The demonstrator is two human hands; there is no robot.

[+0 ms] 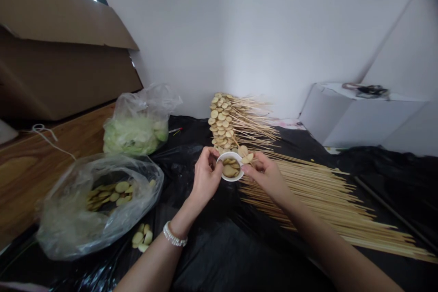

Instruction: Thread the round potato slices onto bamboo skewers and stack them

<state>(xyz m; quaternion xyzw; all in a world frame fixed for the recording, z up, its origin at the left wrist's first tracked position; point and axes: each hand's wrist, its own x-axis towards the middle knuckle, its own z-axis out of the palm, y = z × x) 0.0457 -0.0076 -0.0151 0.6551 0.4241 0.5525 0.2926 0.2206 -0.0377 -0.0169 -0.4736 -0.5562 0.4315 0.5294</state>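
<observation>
My left hand (206, 173) is closed on the rim of a small white bowl (231, 179). Inside the bowl lie several pale yellow potato slices (230, 171). At the bowl's right side, my right hand (265, 173) pinches a few potato slices (247, 159), its fingertips close to the rim. Whether a stick runs through these slices I cannot tell. Just beyond the hands is a stack of potato skewers (221, 121), slices to the left and stick ends to the right. Bare wooden skewers (318, 191) lie in a wide row beneath and beyond my right forearm.
An open plastic bag (143, 200) with more slices lies at the left, and loose slices (142, 237) lie beside it. Behind stands a bag of pale green vegetable pieces (135, 134). Black plastic sheeting (212, 246) covers the work surface. A cardboard box (65, 73) and white box (359, 116) flank it.
</observation>
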